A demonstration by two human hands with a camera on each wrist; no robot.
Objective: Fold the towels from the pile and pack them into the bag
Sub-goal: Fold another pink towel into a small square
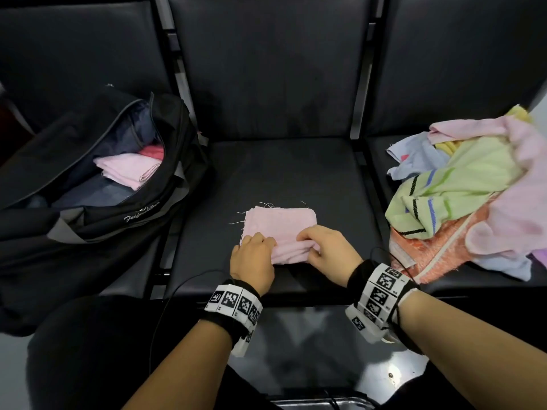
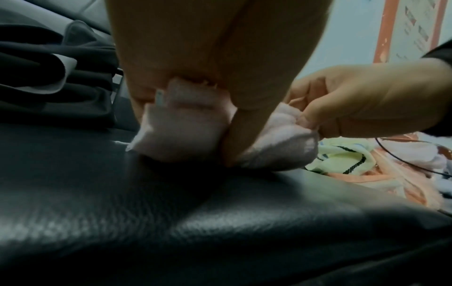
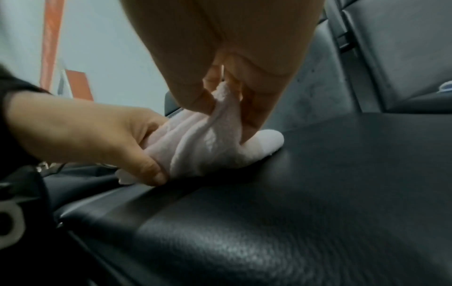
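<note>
A folded pink towel [image 1: 281, 224] lies on the middle black seat [image 1: 281, 173]. My left hand [image 1: 254, 255] pinches its near left edge, thumb under and fingers on top, as the left wrist view shows on the pink towel [image 2: 181, 131]. My right hand [image 1: 325, 247] pinches the near right edge; the pink towel [image 3: 205, 143] bunches between thumb and fingers. The near edge is lifted slightly off the seat. A black bag [image 1: 97, 173] stands open on the left seat with folded pink towels [image 1: 127, 170] inside. A pile of loose towels [image 1: 473, 187] lies on the right seat.
The black seat backs [image 1: 266, 69] rise behind. Metal frame bars [image 1: 174, 54] separate the seats. A thin black cable [image 1: 177, 288] runs from the left wrist across the seat's front edge. My dark-clothed knee [image 1: 88, 350] is at the lower left.
</note>
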